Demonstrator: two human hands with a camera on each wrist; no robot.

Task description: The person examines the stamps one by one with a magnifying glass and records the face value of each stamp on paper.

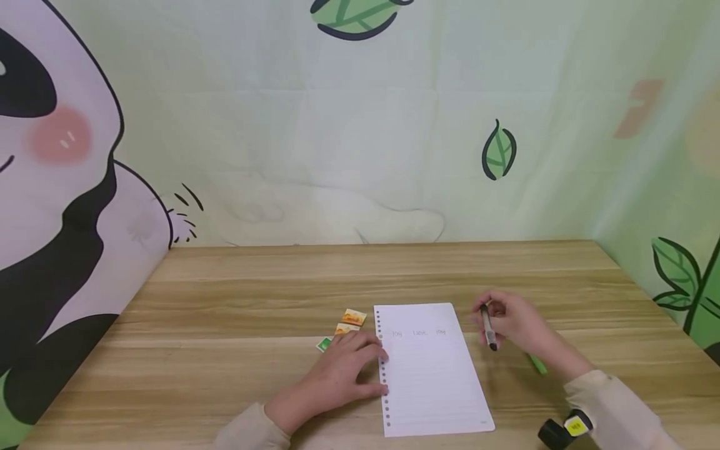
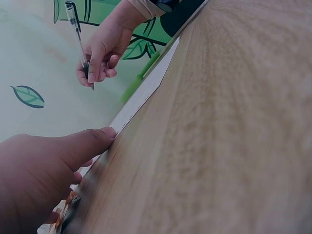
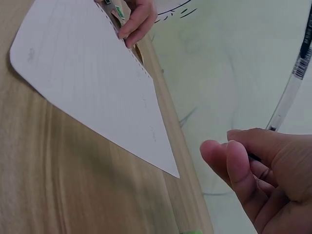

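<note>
A loose-leaf sheet of paper [image 1: 430,387], punched with holes down its left side, lies on the wooden table, with faint handwriting near its top. My left hand [image 1: 343,372] rests at the sheet's left edge; in the left wrist view its thumb [image 2: 95,141] touches the paper. Raised to the right of the sheet, my right hand [image 1: 514,322] pinches a clear-barrelled gel pen [image 1: 488,328]. The left wrist view shows the pen's tip pointing down, apart from the paper. In the right wrist view the pen [image 3: 287,95] rises behind the thumb and fingers.
Two small orange-and-white pieces [image 1: 354,317] and a green-and-white one [image 1: 323,344] lie beyond my left fingers, partly covered. A bright green slim object [image 1: 538,364] sits under my right forearm. A black device with a yellow label [image 1: 576,426] is at the right sleeve. Printed curtains surround the table.
</note>
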